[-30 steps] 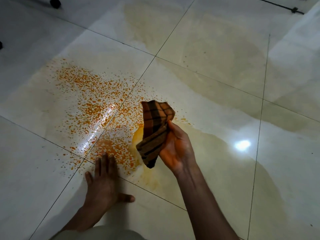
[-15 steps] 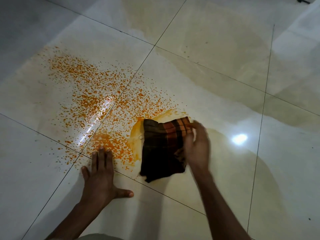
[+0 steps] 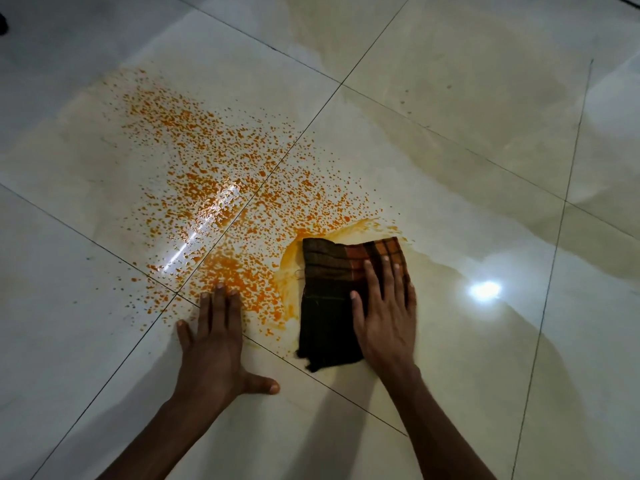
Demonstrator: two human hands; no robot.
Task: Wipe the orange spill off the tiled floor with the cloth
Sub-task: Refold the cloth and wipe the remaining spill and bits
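Note:
A brown and orange checked cloth (image 3: pixel 325 306) lies flat on the pale tiled floor (image 3: pixel 450 116), at the right edge of the orange spill (image 3: pixel 214 188). My right hand (image 3: pixel 384 313) presses down on the cloth's right half with straight, spread fingers. My left hand (image 3: pixel 214 337) lies flat on the floor to the left of the cloth, fingertips touching the orange specks. The spill is a wide scatter of orange droplets, thicker and smeared yellow just left of and beyond the cloth.
A pale yellowish wet film (image 3: pixel 485 98) covers tiles beyond and to the right. A bright light reflection (image 3: pixel 485 291) shines right of the cloth. A dark object (image 3: pixel 2 24) shows at the far left edge.
My right hand held the cloth up off the floor, then laid it down; now the hand lies flat on top of it. My left hand has stayed planted on the floor.

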